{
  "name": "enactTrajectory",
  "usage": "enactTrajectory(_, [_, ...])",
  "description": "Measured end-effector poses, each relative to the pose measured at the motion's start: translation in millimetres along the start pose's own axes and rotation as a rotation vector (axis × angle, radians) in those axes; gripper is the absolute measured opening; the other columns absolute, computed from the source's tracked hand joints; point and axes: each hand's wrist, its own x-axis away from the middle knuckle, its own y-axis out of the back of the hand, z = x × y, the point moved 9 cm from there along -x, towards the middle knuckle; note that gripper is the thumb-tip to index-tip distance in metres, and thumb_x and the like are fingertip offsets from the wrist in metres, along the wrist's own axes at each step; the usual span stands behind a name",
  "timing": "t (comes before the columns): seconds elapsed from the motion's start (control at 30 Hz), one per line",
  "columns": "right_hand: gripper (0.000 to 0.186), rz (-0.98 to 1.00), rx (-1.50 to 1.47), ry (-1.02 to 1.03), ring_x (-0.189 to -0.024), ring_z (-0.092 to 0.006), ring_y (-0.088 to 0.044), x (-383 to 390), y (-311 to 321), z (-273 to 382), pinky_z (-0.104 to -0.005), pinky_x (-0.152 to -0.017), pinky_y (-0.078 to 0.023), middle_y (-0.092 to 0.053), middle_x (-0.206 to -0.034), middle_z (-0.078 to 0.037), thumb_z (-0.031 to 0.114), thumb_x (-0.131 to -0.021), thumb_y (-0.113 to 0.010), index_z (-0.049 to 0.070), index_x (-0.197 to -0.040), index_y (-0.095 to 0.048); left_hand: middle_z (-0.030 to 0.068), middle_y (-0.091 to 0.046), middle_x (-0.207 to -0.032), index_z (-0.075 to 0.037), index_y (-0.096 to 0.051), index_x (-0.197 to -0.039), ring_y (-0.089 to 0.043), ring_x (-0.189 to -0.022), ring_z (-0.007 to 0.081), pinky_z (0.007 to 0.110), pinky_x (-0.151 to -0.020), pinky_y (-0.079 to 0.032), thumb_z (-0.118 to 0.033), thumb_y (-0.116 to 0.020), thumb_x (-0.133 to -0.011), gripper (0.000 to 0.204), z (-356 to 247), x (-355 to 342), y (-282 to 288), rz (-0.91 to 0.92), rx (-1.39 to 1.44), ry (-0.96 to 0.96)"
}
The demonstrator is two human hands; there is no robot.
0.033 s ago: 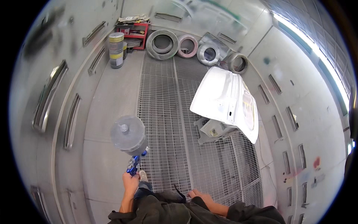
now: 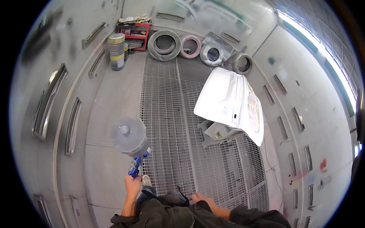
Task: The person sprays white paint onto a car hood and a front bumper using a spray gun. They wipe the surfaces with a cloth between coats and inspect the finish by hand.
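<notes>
My left hand (image 2: pixel 132 185) is closed around the grip of a blue spray gun (image 2: pixel 135 166), held upright in front of me. A translucent grey cup (image 2: pixel 129 136) sits on top of the gun. My right hand (image 2: pixel 200 198) lies low by my waist on my dark green clothing, fingers apart, holding nothing I can see. A thin dark hose (image 2: pixel 181 191) sticks up just left of that hand. A white car body panel (image 2: pixel 228 102) lies tilted on a stand (image 2: pixel 215 133) ahead and to my right, well beyond both hands.
A metal floor grating (image 2: pixel 167 114) runs down the middle of the spray booth. Several masked wheels (image 2: pixel 164 45) lean on the far wall. Stacked paint cans (image 2: pixel 116 51) and a red shelf (image 2: pixel 135 35) stand at the back left. Grey booth walls close in on both sides.
</notes>
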Motion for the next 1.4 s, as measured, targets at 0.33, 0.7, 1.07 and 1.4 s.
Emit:
enactTrajectory(0.33, [0.037, 0.241, -0.744, 0.268, -0.100, -0.0283, -0.062, -177.2, 88.9, -8.6, -0.0388, -0.086, -0.046, -0.065, -0.111, -0.017, 0.029, -0.084, -0.062, 0.003, -0.111, -0.061, 0.0062, -0.060, -0.058, 0.001, -0.058, -0.068, -0.058, -0.057, 0.0143, 0.029, -0.057, -0.046, 0.005, -0.049, -0.067, 0.010, -53.9, -208.4, -21.2, -0.049, 0.084, 0.086])
enactTrajectory(0.7, [0.033, 0.211, -0.629, 0.244, -0.100, -0.0326, -0.061, -447.2, 236.7, -43.6, -0.0399, -0.082, -0.047, -0.063, -0.111, -0.019, 0.027, -0.089, -0.057, 0.004, -0.112, -0.059, 0.0056, -0.060, -0.058, 0.001, -0.059, -0.065, -0.058, -0.058, 0.0151, 0.029, -0.058, -0.045, 0.005, -0.049, -0.065, 0.010, -120.2, -455.0, -104.7, -0.006, -0.140, 0.047])
enactTrajectory(1.07, [0.024, 0.186, -0.449, 0.192, -0.090, -0.0334, -0.063, -612.7, 424.9, -118.6, -0.0391, -0.080, -0.048, -0.064, -0.096, -0.016, 0.022, -0.086, -0.059, 0.004, -0.103, -0.058, 0.0060, -0.059, -0.061, 0.002, -0.058, -0.071, -0.059, -0.059, 0.0151, 0.029, -0.057, -0.046, 0.007, -0.049, -0.067, 0.011, -211.2, -693.9, -223.7, 0.018, 0.108, 0.022])
enactTrajectory(1.4, [0.022, 0.005, -0.849, 0.079, -0.076, -0.0214, -0.068, -727.5, 583.0, -146.1, -0.0334, -0.068, -0.054, -0.070, -0.087, -0.016, 0.016, -0.085, -0.066, -0.002, -0.098, -0.067, 0.0055, -0.058, -0.065, 0.002, -0.056, -0.075, -0.057, -0.062, 0.0142, 0.027, -0.061, -0.045, 0.008, -0.049, -0.071, 0.011, -219.8, -920.7, -348.0, 0.331, -0.012, 0.083])
